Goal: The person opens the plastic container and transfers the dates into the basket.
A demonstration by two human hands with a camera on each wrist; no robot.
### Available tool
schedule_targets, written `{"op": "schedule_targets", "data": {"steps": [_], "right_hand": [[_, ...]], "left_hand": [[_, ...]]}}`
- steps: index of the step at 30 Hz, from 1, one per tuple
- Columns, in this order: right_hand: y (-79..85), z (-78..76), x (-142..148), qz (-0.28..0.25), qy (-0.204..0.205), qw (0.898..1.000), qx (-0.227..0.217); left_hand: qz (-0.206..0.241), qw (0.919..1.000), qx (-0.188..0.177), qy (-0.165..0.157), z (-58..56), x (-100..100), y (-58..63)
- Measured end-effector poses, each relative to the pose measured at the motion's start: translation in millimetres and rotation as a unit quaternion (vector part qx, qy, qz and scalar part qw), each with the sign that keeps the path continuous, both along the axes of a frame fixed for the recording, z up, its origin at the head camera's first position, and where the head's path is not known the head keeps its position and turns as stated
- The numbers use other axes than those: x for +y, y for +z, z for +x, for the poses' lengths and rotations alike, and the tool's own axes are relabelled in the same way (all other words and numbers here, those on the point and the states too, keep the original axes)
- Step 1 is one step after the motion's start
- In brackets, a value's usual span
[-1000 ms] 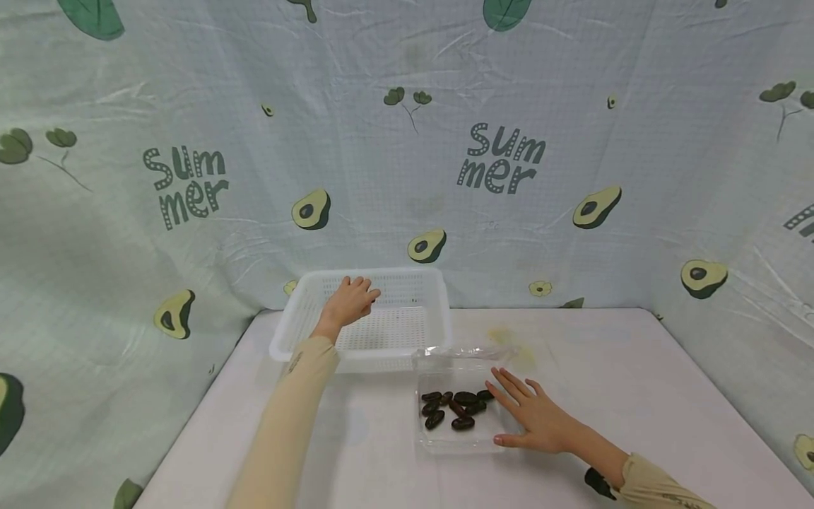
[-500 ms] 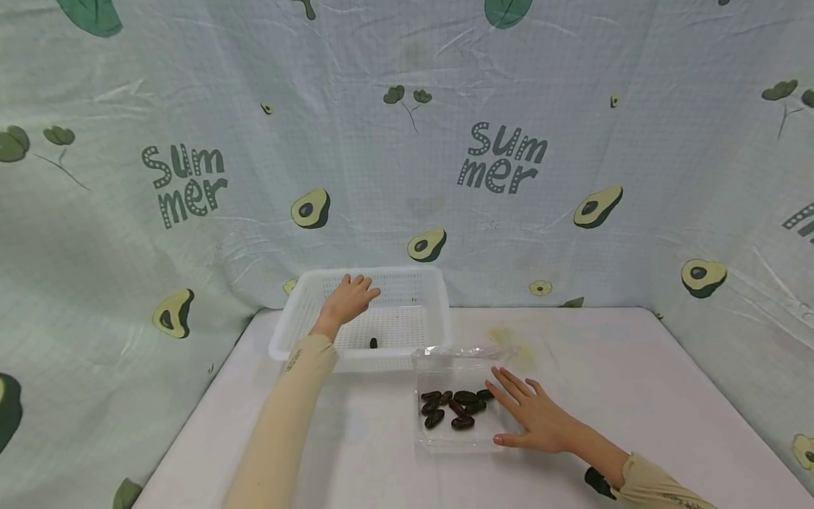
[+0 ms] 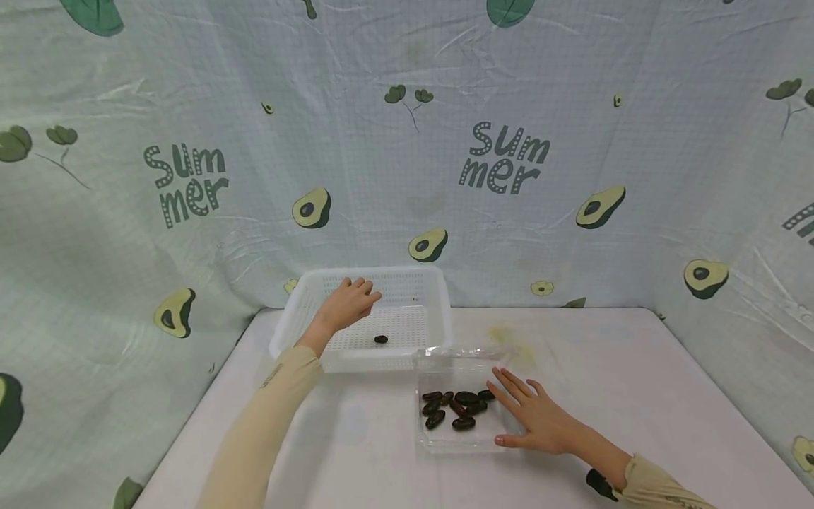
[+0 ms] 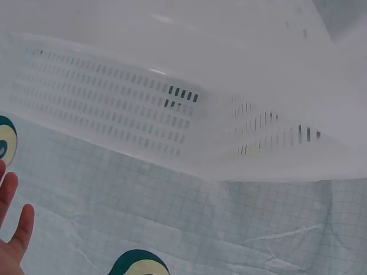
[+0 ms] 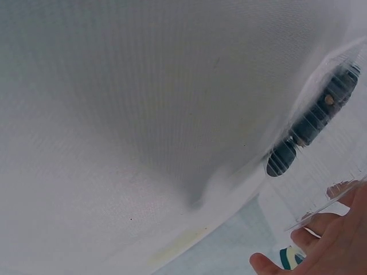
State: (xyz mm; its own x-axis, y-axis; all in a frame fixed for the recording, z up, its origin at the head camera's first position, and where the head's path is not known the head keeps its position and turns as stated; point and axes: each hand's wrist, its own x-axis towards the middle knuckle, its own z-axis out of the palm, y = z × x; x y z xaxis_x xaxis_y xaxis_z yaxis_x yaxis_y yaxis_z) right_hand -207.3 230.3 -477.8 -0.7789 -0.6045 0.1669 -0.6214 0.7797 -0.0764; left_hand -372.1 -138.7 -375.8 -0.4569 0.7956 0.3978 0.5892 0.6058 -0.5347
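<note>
My left hand (image 3: 346, 305) hovers over the white plastic basket (image 3: 439, 318), fingers loosely bent with nothing visible in them. In the left wrist view only its fingertips (image 4: 23, 226) show, beside the slotted basket wall (image 4: 103, 97). One dark oval fruit, like a date (image 3: 381, 339), lies on the basket floor. My right hand (image 3: 540, 420) spreads its fingers at the right side of a clear plastic box (image 3: 467, 444). Several glossy dark brown dates (image 3: 463, 423) lie inside that box. The right wrist view has the fingers (image 5: 321, 223) against the box wall, with dates (image 5: 281, 157) behind the clear plastic.
The box's clear lid (image 3: 467, 351) is folded back towards the basket. A white cloth covers the table (image 3: 604, 367), with a yellowish stain behind the box. A printed curtain (image 3: 381, 177) rises behind and at both sides. A dark object (image 3: 600, 483) sits at the right wrist.
A date has dropped from my left hand into the basket and turned from upright to lying flat. My left forearm has shifted slightly left; the right hand stays in place.
</note>
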Motion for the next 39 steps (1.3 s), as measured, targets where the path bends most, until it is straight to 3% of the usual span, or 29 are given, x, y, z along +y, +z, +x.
{"op": "schedule_targets", "data": {"steps": [7,15,24,32,39], "right_hand": [[0.3,2.3,2.3,-0.005,0.006,1.000,0.004],[2.8,2.2,6.5,-0.025,0.020,0.999,-0.033],[3.9,-0.3,8.6,-0.019,0.028,0.999,-0.028],[0.2,-5.0,8.2,-0.011,0.027,0.999,-0.029],[0.1,-6.8,8.2,-0.002,0.028,0.999,-0.028]], "left_hand": [[0.023,0.9992,-0.003,-0.033,20.2,5.6,6.6],[0.058,0.9921,0.002,-0.112,59.1,14.5,7.0],[0.044,0.9860,0.000,-0.161,96.9,15.6,-9.8],[0.017,0.9797,0.028,-0.198,129.6,25.3,-29.2],[0.000,0.9771,0.038,-0.209,144.4,42.0,-49.3]]}}
